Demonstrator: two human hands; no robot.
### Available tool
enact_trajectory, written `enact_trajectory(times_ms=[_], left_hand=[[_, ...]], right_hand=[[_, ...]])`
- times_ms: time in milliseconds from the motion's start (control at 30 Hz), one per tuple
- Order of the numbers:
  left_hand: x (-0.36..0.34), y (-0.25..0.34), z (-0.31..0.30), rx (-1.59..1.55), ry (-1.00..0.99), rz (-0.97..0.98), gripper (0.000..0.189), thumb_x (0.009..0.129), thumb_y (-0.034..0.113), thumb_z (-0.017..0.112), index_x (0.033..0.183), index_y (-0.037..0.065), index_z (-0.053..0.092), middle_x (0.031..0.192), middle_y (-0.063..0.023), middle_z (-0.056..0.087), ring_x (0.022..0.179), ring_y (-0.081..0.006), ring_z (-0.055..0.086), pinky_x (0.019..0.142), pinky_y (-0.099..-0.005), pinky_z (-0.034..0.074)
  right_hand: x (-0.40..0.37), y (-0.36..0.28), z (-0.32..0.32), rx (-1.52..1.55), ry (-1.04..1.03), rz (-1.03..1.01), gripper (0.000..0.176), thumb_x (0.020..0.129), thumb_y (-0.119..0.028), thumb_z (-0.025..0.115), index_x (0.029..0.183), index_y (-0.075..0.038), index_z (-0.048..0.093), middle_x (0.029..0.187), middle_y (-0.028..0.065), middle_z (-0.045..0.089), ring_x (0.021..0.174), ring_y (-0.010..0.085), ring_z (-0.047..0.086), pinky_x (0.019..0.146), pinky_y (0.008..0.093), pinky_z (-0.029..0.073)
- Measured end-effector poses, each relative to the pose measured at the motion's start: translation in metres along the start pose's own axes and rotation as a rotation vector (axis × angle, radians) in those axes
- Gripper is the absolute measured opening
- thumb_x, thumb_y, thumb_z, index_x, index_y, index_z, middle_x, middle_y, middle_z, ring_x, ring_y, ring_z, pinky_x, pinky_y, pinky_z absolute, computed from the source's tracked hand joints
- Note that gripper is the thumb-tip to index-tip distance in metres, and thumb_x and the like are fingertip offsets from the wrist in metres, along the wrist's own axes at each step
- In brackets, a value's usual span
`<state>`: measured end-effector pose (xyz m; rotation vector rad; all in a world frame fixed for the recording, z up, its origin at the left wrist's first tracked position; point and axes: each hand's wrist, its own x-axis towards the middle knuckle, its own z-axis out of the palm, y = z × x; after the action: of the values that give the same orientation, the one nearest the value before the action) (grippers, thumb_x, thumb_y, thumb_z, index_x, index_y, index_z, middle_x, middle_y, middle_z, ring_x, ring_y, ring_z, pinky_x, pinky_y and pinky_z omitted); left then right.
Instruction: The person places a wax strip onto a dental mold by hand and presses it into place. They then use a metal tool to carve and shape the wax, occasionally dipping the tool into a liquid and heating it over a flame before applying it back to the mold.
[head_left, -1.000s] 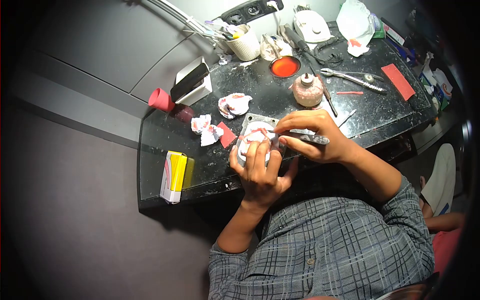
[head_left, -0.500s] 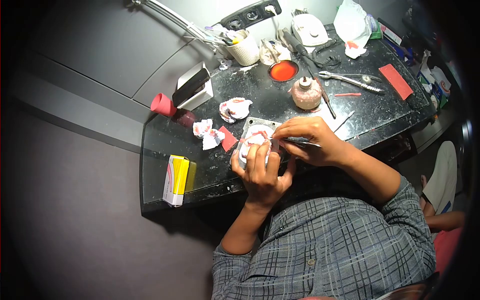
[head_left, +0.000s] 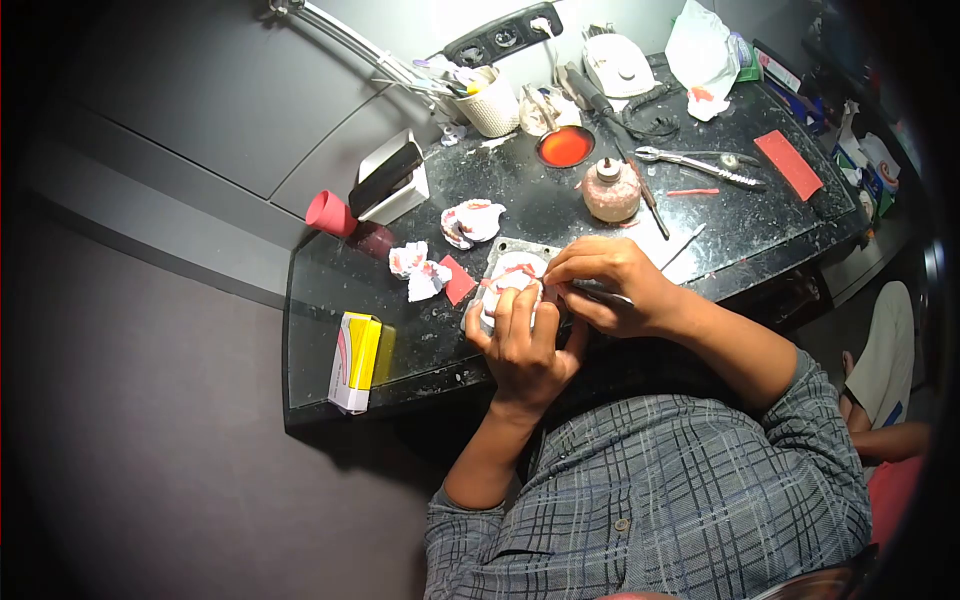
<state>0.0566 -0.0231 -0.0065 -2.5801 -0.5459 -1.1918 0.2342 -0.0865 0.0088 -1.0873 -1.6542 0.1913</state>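
A white plaster dental cast with pink wax along its ridge sits on a grey metal plate at the front of the bench. My left hand grips the cast, its fingers bent over the near side and partly covering it. In my right hand, a slim dark-handled carving tool is pinched, the fingertips close to the wax at the cast's right side. The tool's working tip is hidden by the fingers. Just left of the plate lies a square of pink wax sheet.
Crumpled papers lie left of the cast, and a yellow-white box stands near the left edge. Behind are a wax-crusted spirit burner, a dish of red wax, pliers and a pink wax sheet. Another person's leg shows at right.
My right hand has shifted slightly, and the tool's handle is tilted a little differently. My left hand stays on the cast. The whole view has moved very slightly.
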Motion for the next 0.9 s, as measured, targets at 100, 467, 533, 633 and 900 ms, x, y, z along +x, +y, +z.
enact_trajectory(times_ms=[100, 467, 533, 633, 900], left_hand=[[0.001, 0.000, 0.000, -0.011, 0.001, -0.006, 0.026, 0.084, 0.032, 0.076, 0.083, 0.011, 0.062, 0.104, -0.0069, 0.069, 0.106, -0.0229, 0.063, 0.106, -0.0544, 0.030], [-0.003, -0.024, -0.017, -0.224, -0.121, 0.002, 0.024, 0.087, 0.030, 0.077, 0.091, 0.010, 0.065, 0.112, -0.0068, 0.070, 0.115, -0.0252, 0.062, 0.109, -0.0574, 0.028], [-0.003, -0.034, -0.023, -0.230, -0.143, 0.032, 0.026, 0.086, 0.030, 0.078, 0.092, 0.009, 0.065, 0.113, -0.0059, 0.070, 0.116, -0.0255, 0.063, 0.110, -0.0567, 0.027], [-0.002, -0.041, -0.027, -0.249, -0.166, 0.072, 0.027, 0.083, 0.028, 0.081, 0.094, 0.009, 0.064, 0.114, -0.0049, 0.071, 0.118, -0.0256, 0.063, 0.112, -0.0567, 0.025], [-0.001, -0.040, -0.027, -0.277, -0.180, 0.090, 0.028, 0.078, 0.022, 0.084, 0.090, 0.011, 0.062, 0.117, -0.0062, 0.071, 0.121, -0.0246, 0.062, 0.115, -0.0581, 0.023]], right_hand=[[0.004, -0.003, -0.003, -0.021, -0.022, 0.000, 0.013, 0.080, -0.004, 0.071, 0.092, 0.001, 0.070, 0.094, 0.0168, 0.072, 0.091, 0.0351, 0.071, 0.082, 0.0412, 0.056], [0.019, -0.016, -0.023, 0.061, 0.027, 0.149, 0.026, 0.097, -0.011, 0.067, 0.122, -0.004, 0.073, 0.092, 0.0173, 0.075, 0.081, 0.0233, 0.074, 0.072, 0.0324, 0.056], [0.026, -0.023, -0.027, 0.058, -0.035, 0.168, 0.027, 0.096, -0.012, 0.068, 0.122, -0.003, 0.073, 0.093, 0.0178, 0.075, 0.081, 0.0246, 0.075, 0.070, 0.0327, 0.056], [0.037, -0.022, -0.024, -0.265, -0.170, -0.031, 0.025, 0.090, -0.012, 0.071, 0.113, -0.004, 0.074, 0.091, 0.0131, 0.075, 0.084, 0.0301, 0.071, 0.072, 0.0423, 0.056], [0.042, -0.003, -0.010, -0.386, -0.315, -0.114, 0.020, 0.079, -0.008, 0.073, 0.098, -0.005, 0.073, 0.089, 0.0091, 0.070, 0.087, 0.0305, 0.060, 0.075, 0.0413, 0.054]])
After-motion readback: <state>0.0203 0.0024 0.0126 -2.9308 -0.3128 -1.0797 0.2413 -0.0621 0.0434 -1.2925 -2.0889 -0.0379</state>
